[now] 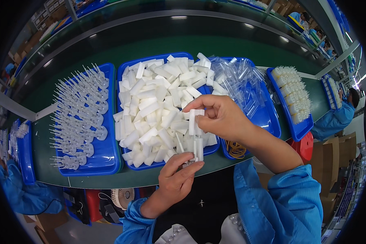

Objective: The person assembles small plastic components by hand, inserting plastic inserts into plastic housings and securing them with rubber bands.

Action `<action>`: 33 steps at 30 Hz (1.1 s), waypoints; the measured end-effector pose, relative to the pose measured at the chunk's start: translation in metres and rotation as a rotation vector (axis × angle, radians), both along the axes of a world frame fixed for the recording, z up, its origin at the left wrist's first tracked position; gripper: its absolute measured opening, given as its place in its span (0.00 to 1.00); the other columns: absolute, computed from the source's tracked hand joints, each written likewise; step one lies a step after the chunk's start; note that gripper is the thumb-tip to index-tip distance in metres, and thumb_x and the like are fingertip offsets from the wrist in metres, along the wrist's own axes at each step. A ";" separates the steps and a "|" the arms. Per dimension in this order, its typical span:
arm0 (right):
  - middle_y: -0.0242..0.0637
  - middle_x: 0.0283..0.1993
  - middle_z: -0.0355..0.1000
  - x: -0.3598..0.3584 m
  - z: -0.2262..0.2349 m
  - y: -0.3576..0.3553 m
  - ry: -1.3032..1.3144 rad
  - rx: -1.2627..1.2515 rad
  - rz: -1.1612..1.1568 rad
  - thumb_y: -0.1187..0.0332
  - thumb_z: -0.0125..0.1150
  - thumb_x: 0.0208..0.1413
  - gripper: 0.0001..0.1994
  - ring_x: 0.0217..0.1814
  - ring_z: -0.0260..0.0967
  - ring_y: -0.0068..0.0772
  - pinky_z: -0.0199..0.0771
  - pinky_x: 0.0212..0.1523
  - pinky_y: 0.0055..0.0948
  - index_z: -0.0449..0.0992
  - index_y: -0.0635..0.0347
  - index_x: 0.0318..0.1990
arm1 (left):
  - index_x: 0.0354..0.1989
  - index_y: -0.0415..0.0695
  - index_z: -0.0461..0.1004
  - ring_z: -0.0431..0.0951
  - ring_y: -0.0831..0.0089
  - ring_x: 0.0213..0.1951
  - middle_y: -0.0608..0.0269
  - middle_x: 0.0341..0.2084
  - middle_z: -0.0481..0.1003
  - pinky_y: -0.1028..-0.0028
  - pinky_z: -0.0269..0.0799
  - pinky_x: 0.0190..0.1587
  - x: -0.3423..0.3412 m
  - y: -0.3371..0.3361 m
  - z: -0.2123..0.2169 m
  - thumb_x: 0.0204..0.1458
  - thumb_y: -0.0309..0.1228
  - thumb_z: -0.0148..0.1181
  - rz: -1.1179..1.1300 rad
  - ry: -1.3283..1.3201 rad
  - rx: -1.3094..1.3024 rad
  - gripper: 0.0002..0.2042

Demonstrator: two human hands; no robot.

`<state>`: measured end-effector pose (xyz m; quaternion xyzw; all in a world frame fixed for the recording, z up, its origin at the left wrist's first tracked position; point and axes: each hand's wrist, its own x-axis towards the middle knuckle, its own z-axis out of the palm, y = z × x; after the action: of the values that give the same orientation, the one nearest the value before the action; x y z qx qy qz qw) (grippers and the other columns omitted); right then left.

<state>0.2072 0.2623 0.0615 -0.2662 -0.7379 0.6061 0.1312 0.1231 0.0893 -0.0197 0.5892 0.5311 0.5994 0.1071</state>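
My left hand (177,177) is closed around the lower end of a small bundle of white plastic pieces (196,148), pinching them upright between thumb and fingers just above the near edge of the green table (110,179). My right hand (219,116) comes in from the right and grips a single white cap (192,122) between thumb and fingertips, holding it upright directly over the bundle, its lower end at or just above the bundle's tops; I cannot tell whether they touch. Both hands hover over the near right corner of the middle blue tray (126,67), which is heaped with loose white caps. To its left sits a blue tray of white nozzles with thin tubes (79,118); to its right a blue tray of clear plastic covers (242,83), and further right a tray of packed white parts (293,95). Some yellow rubber bands (236,149) lie under my right wrist.
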 end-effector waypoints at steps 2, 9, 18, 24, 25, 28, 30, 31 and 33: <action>0.30 0.25 0.69 0.003 0.002 -0.003 -0.024 0.004 -0.006 0.76 0.54 0.44 0.12 0.18 0.60 0.09 0.57 0.20 0.13 0.76 0.60 0.39 | 0.36 0.42 0.77 0.72 0.67 0.35 0.55 0.38 0.70 0.77 0.68 0.33 0.002 0.002 0.000 0.41 0.13 0.60 0.012 0.020 -0.006 0.14; 0.33 0.28 0.71 0.013 0.011 -0.012 -0.057 0.037 0.031 0.76 0.54 0.45 0.13 0.20 0.63 0.10 0.60 0.21 0.14 0.75 0.62 0.41 | 0.38 0.41 0.77 0.74 0.60 0.35 0.53 0.38 0.71 0.71 0.71 0.35 0.004 0.004 0.001 0.33 0.11 0.55 0.057 0.078 -0.016 0.20; 0.35 0.31 0.73 0.028 0.005 -0.019 0.060 -0.242 0.100 0.74 0.52 0.55 0.13 0.27 0.69 0.16 0.70 0.27 0.16 0.72 0.64 0.49 | 0.39 0.39 0.72 0.73 0.66 0.32 0.50 0.42 0.68 0.74 0.69 0.34 0.004 0.006 -0.001 0.45 0.17 0.58 0.116 0.041 0.056 0.11; 0.36 0.35 0.73 0.035 0.011 -0.021 0.067 -0.260 0.132 0.74 0.55 0.55 0.14 0.29 0.71 0.16 0.71 0.30 0.15 0.71 0.63 0.49 | 0.40 0.39 0.67 0.70 0.75 0.29 0.46 0.48 0.61 0.79 0.67 0.31 0.003 0.004 -0.009 0.48 0.18 0.57 -0.029 -0.314 0.041 0.11; 0.36 0.34 0.74 0.035 0.011 -0.021 0.075 -0.267 0.127 0.74 0.56 0.54 0.13 0.29 0.72 0.16 0.71 0.30 0.14 0.72 0.64 0.47 | 0.40 0.39 0.67 0.70 0.75 0.29 0.46 0.48 0.61 0.79 0.67 0.31 0.003 0.004 -0.010 0.48 0.18 0.57 -0.029 -0.315 0.040 0.11; 0.37 0.32 0.75 0.036 0.004 -0.024 0.106 -0.180 0.108 0.74 0.58 0.53 0.10 0.28 0.73 0.17 0.71 0.28 0.13 0.74 0.65 0.44 | 0.39 0.39 0.67 0.70 0.76 0.30 0.46 0.47 0.61 0.79 0.66 0.30 0.002 0.005 -0.010 0.48 0.18 0.57 -0.078 -0.368 0.049 0.10; 0.40 0.33 0.75 0.037 0.007 -0.028 0.082 -0.132 0.093 0.76 0.58 0.52 0.10 0.28 0.73 0.18 0.72 0.28 0.14 0.74 0.67 0.43 | 0.38 0.38 0.68 0.70 0.76 0.30 0.47 0.47 0.62 0.80 0.66 0.30 0.003 0.005 -0.011 0.48 0.19 0.57 -0.070 -0.378 0.057 0.10; 0.42 0.34 0.75 0.037 0.008 -0.030 0.060 -0.083 0.076 0.78 0.59 0.51 0.10 0.27 0.73 0.19 0.73 0.28 0.15 0.74 0.70 0.42 | 0.38 0.38 0.68 0.70 0.76 0.30 0.47 0.47 0.62 0.80 0.66 0.30 0.002 0.005 -0.011 0.48 0.19 0.57 -0.068 -0.380 0.058 0.10; 0.43 0.34 0.75 0.038 0.007 -0.035 0.058 -0.103 0.068 0.79 0.59 0.51 0.10 0.27 0.73 0.20 0.74 0.27 0.15 0.75 0.70 0.41 | 0.38 0.37 0.68 0.70 0.75 0.31 0.48 0.46 0.63 0.80 0.66 0.30 0.001 0.003 -0.010 0.48 0.19 0.57 -0.091 -0.419 0.055 0.09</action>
<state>0.2451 0.2275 0.0686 -0.2297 -0.7103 0.6549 0.1179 0.1244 0.0928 -0.0294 0.4777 0.4537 0.7175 0.2259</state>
